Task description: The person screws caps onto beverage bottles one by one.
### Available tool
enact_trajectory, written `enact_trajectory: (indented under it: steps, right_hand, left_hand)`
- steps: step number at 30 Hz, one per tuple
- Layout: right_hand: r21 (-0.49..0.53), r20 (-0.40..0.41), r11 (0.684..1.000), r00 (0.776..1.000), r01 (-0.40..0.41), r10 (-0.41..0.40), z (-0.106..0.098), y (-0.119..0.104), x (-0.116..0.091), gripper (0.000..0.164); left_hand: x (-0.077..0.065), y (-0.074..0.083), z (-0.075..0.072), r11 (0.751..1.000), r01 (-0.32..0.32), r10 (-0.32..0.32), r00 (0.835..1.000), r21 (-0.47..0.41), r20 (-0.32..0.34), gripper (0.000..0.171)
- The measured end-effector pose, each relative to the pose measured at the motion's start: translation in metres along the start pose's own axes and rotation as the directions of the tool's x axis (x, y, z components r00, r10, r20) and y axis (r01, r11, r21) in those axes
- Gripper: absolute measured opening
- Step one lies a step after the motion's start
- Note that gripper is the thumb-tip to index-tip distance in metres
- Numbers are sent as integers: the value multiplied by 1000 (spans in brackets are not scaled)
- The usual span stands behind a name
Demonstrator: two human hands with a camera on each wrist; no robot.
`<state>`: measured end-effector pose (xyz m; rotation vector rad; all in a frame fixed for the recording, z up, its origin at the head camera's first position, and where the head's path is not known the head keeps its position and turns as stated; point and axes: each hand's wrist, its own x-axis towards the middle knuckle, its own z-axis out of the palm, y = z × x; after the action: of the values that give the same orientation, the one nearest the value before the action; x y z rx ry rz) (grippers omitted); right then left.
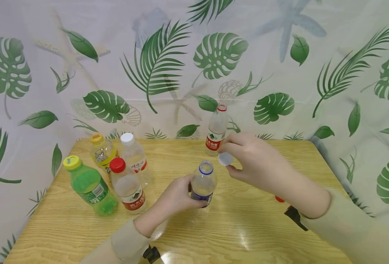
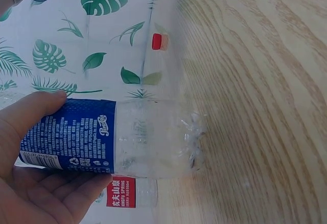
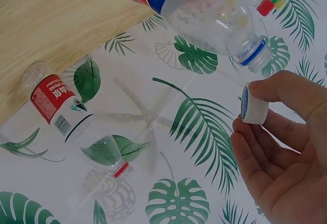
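Observation:
My left hand (image 1: pixel 178 194) grips a clear plastic Pepsi bottle (image 1: pixel 203 182) around its blue label, fingers and thumb on either side. The bottle has no cap on, and a blue ring circles its neck. In the left wrist view the bottle's clear base shows close to the tabletop; whether it touches cannot be told. My right hand (image 1: pixel 252 156) pinches a white bottle cap (image 3: pixel 255 105) between thumb and fingers, a little above and right of the bottle's mouth and apart from it. The cap's blue face shows in the right wrist view.
An uncapped red-label water bottle (image 1: pixel 217 132) stands at the table's back. To the left stand a green bottle (image 1: pixel 90 185), a yellow-capped bottle (image 1: pixel 103 151), a white-capped bottle (image 1: pixel 135 157) and a red-capped bottle (image 1: pixel 128 187). A red cap (image 1: pixel 279 199) lies under the right forearm.

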<state>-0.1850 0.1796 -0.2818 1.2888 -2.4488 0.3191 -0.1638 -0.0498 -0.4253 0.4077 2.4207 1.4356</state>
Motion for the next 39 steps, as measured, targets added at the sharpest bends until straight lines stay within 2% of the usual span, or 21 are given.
enact_trajectory:
  steps: [14, 20, 28, 39]
  right_hand:
    - [-51, 47, 999, 999, 11, -8, 10, -11, 3, 37]
    - [-82, 53, 997, 999, 5, 0, 12, -12, 5, 37]
    - [-44, 0, 998, 999, 49, -49, 12, -17, 11, 36]
    - [-9, 72, 1000, 997, 30, -29, 10, -23, 20, 34]
  left_hand:
    - [0, 1, 0, 999, 3, -3, 1000, 38, -5, 58]
    - [-1, -1, 0, 1000, 0, 0, 1000, 23, 3, 57]
    - [-1, -4, 0, 998, -30, 30, 1000, 50, -1, 56]
    - [0, -2, -2, 999, -27, 26, 1000, 41, 14, 54]
